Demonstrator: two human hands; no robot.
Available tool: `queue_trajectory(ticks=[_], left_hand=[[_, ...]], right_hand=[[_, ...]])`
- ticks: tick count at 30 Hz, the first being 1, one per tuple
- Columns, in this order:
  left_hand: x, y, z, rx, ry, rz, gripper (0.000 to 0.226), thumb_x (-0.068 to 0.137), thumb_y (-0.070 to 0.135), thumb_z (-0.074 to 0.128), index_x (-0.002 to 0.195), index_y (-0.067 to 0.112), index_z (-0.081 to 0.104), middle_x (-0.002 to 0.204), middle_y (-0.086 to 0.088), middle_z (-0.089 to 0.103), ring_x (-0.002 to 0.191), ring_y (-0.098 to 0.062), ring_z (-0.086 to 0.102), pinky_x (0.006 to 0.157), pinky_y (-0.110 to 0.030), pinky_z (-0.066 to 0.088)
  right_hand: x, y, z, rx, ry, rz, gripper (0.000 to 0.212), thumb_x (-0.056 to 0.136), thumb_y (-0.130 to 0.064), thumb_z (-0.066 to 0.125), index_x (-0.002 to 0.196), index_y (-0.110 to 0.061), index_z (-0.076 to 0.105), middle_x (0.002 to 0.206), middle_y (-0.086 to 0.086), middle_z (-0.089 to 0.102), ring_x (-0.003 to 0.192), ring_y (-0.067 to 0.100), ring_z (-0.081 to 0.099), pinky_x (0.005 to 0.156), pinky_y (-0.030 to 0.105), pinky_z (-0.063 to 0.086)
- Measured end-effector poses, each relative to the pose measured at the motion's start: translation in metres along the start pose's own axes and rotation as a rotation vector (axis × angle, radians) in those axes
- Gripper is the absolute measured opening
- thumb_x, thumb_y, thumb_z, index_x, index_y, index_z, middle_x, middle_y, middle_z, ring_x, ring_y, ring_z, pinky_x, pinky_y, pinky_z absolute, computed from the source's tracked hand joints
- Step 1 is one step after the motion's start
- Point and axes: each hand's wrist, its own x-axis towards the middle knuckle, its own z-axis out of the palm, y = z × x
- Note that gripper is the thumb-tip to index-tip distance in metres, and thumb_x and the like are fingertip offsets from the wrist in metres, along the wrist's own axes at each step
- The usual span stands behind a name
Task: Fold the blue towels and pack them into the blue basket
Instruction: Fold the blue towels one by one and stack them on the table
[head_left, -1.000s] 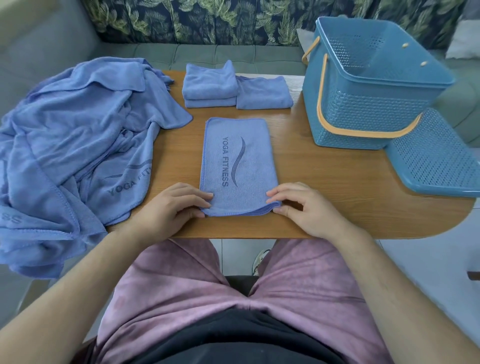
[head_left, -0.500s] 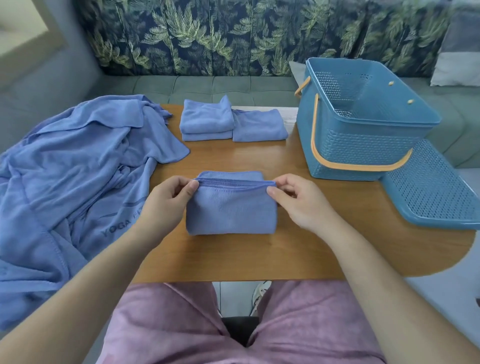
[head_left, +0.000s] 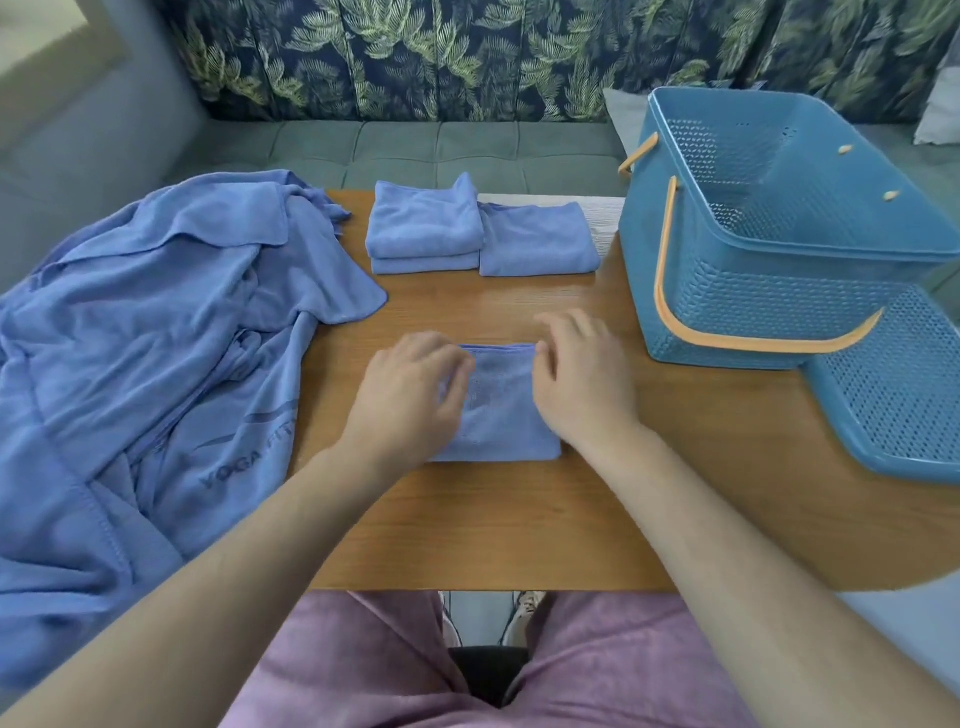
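At mid-frame, the folded blue microfibre towel (head_left: 498, 421) lies under the left hand (head_left: 410, 395) and right hand (head_left: 584, 387), fingers loosely straight and pressing it; soft, light and floppy, it is probably best pinched along both side edges for the perforated blue plastic basket (head_left: 753, 291), upper right.

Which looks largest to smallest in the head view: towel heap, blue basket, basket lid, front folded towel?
1. towel heap
2. blue basket
3. basket lid, partly cut off at the frame edge
4. front folded towel, partly covered
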Motion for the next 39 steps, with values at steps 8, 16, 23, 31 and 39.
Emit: queue_trajectory(ticks=[8,16,23,31,39], left_hand=[[-0.01,-0.023,0.025,0.096,-0.381,-0.128,0.068,0.096,0.061,0.016,0.156,0.033,0.029,0.165,0.008,0.016,0.153,-0.013,0.007,0.124,-0.036,0.005],[-0.044,0.007,0.002,0.151,-0.305,-0.49,0.055,0.1,0.046,0.046,0.152,0.03,0.036,0.144,-0.008,0.042,0.134,-0.028,0.034,0.108,-0.043,0.033],[-0.02,0.003,-0.014,-0.402,-0.28,-0.614,0.046,0.098,0.012,0.055,0.141,0.029,0.053,0.131,0.012,0.045,0.089,0.008,0.049,0.063,-0.003,0.041],[0.069,0.017,-0.02,-0.519,-0.109,-0.477,0.047,0.094,0.008,0.06,0.136,0.03,0.057,0.128,0.015,0.051,0.1,0.0,0.049,0.073,0.001,0.037],[0.214,0.006,0.021,-0.343,-0.202,-0.364,0.054,0.092,0.001,0.053,0.144,0.017,0.051,0.122,-0.003,0.052,0.086,-0.015,0.055,0.056,-0.008,0.041]], right_hand=[[-0.037,-0.013,0.028,-0.09,-0.423,0.013,0.06,0.106,-0.049,0.023,0.161,-0.024,0.02,0.169,-0.004,0.006,0.155,0.016,-0.004,0.126,0.04,0.004],[-0.054,-0.028,0.007,-0.08,-0.322,0.292,0.053,0.102,-0.04,0.041,0.152,-0.023,0.038,0.15,0.008,0.043,0.141,0.029,0.028,0.114,0.041,0.025],[-0.047,-0.024,-0.003,0.441,-0.135,0.404,0.05,0.089,-0.004,0.053,0.138,-0.015,0.053,0.133,-0.005,0.044,0.094,-0.009,0.041,0.081,0.001,0.035],[0.041,-0.013,-0.033,0.274,0.044,0.293,0.056,0.085,0.002,0.049,0.14,-0.009,0.052,0.137,0.004,0.045,0.122,0.023,0.05,0.099,0.025,0.036],[0.183,0.024,-0.018,-0.084,0.014,0.358,0.047,0.084,-0.008,0.056,0.131,-0.013,0.05,0.131,0.008,0.044,0.113,0.033,0.053,0.091,0.041,0.044]])
